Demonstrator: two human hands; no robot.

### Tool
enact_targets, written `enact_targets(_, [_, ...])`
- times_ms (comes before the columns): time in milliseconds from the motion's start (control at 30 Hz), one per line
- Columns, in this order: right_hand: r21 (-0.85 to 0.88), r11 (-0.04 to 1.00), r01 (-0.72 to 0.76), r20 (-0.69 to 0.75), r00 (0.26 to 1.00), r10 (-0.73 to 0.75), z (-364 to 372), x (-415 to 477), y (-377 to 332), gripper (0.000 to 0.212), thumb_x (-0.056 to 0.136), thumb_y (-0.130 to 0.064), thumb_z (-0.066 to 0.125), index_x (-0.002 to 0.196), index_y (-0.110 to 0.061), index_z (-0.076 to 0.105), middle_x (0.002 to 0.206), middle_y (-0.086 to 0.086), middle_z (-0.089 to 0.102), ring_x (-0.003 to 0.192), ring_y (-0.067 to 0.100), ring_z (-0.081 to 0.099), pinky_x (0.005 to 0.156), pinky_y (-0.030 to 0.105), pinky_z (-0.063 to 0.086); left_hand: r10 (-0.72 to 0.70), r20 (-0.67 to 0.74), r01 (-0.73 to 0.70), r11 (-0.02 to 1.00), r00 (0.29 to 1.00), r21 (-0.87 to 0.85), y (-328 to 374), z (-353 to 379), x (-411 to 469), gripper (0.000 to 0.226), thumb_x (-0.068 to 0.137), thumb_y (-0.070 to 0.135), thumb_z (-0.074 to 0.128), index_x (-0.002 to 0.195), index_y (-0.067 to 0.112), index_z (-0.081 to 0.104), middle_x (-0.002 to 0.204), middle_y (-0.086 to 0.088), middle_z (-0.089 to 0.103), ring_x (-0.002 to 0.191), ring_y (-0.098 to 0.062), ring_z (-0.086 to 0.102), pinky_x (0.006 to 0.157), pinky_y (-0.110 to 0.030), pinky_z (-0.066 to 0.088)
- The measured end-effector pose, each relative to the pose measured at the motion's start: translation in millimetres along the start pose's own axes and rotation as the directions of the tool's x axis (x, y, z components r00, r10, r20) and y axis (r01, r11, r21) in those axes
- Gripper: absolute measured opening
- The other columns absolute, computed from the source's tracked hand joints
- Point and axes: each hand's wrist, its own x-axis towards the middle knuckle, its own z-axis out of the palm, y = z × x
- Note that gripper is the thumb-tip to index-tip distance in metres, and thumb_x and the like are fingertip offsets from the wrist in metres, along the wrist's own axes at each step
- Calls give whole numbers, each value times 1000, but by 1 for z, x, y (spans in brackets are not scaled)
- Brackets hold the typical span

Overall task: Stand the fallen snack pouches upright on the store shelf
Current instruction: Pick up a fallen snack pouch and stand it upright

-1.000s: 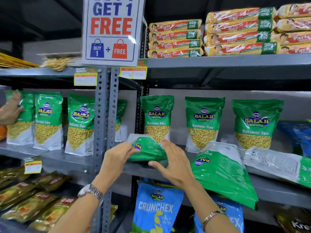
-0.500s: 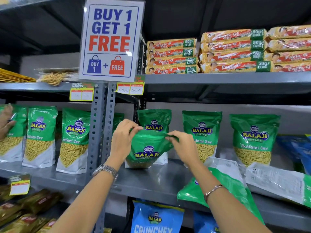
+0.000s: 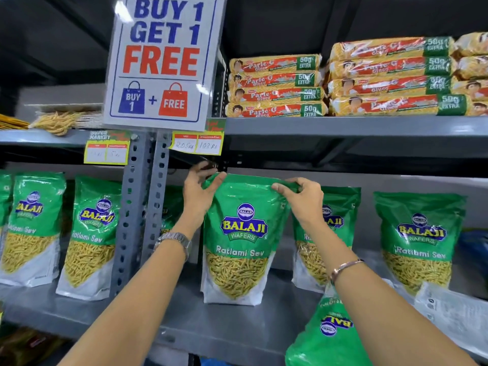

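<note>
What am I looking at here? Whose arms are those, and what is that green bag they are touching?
The camera sits on a person's head, so you see their own two arms reaching out in a shop. The left hand and right hand pinch the top corners of a green snack pouch standing on the grey shelf. More pouches stand beside it. One fallen pouch lies upside down at the shelf's front edge. Biscuit packs are stacked above, beside a sale sign.
</note>
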Motion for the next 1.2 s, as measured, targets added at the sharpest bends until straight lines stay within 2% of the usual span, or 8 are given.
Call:
enact_targets(133, [159,975,-158,102,984,143,9,0,19,72,69,-28,80,126,5,49,113,11,60,94,15,55,82,17,40,2,-52,-6,998,999,-65,-10,7,11,30,74,13,73,86,30,52,117,-20,61,106,-26,60,101,-41,44])
enact_targets(233, [226,965,-133,47,991,125,13,4,29,57,68,-16,81,113,8,56,83,-9,63,63,-7,55,57,-4,40,22,-100,-43,978,995,-204,-19,15,23,45,70,-1,74,104,13,47,94,-9,65,93,-22,62,91,-31,49])
enact_targets(400, [258,956,-139,9,990,141,24,9,39,22,66,-23,83,68,-25,61,70,-12,67,68,7,66,64,23,53,74,-166,-113,965,983,-236,-35,24,35,56,69,-1,75,117,5,46,102,-4,60,95,-13,59,83,-18,50])
enact_targets(567, [309,917,-254,155,964,215,35,-5,55,32,67,-33,80,85,-20,57,83,-3,62,76,10,58,69,24,48,-33,-176,-20,957,984,-289,-63,8,27,52,83,12,64,129,6,39,122,-16,58,103,-12,57,91,-19,46])
enact_targets(733, [336,892,-302,190,949,250,41,-13,61,30,64,-16,83,81,-17,59,86,3,69,84,23,66,74,31,54,-218,-220,94,879,951,-468,-65,5,29,57,83,3,63,133,10,36,109,-10,61,108,-20,58,105,-42,40])
enact_targets(867, [281,915,-290,120,956,266,38,-13,62,32,58,-21,86,78,-21,61,87,3,71,87,25,68,82,43,55,-186,-214,56,863,959,-502,-62,8,39,61,78,-13,60,131,4,36,112,-19,59,95,-19,63,87,-26,52])
enact_targets(1033, [291,911,-292,121,956,268,40,-18,65,38,60,-25,85,89,-14,63,94,6,71,90,25,67,82,41,55,-200,-196,79,865,960,-495,-72,9,40,61,80,-6,63,133,4,34,114,-17,61,98,-18,64,98,-36,46])
enact_targets(1200, [308,876,-372,291,913,285,43,-28,71,34,63,-24,84,87,-18,60,90,-1,69,82,12,65,64,15,51,-223,-28,205,934,974,-293,-81,0,14,70,82,26,66,138,15,27,141,-13,45,120,-14,48,106,-30,35])
